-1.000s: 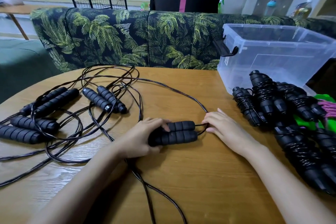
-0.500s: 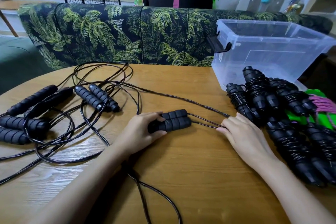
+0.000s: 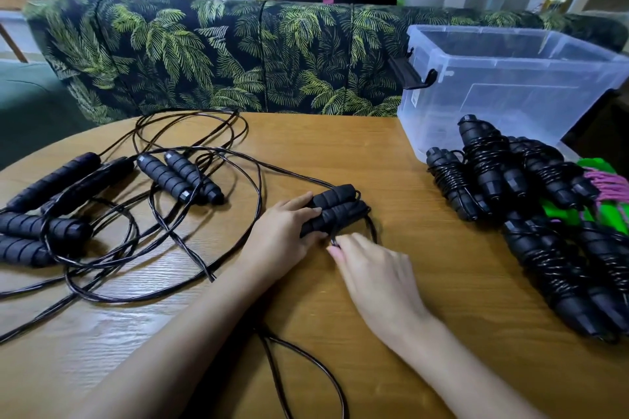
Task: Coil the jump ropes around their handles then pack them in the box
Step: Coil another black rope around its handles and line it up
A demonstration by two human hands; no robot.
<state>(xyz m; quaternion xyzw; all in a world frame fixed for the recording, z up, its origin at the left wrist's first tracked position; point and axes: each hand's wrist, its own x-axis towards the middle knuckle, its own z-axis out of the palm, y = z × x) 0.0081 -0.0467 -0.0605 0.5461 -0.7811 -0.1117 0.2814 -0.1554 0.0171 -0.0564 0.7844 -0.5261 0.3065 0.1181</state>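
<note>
The right grip (image 3: 371, 269) had swung back from nearer the clear plastic box (image 3: 510, 95) to the paired black foam handles (image 3: 337, 209), pinching their thin black cord (image 3: 371, 226). The left grip (image 3: 282, 235) clasped those handles on the wooden bench (image 3: 408, 282), well left of the box.

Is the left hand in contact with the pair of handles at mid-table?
Touching. The head view shows the left hand gripping the paired handles, with its fingers curled over their near ends.
</note>
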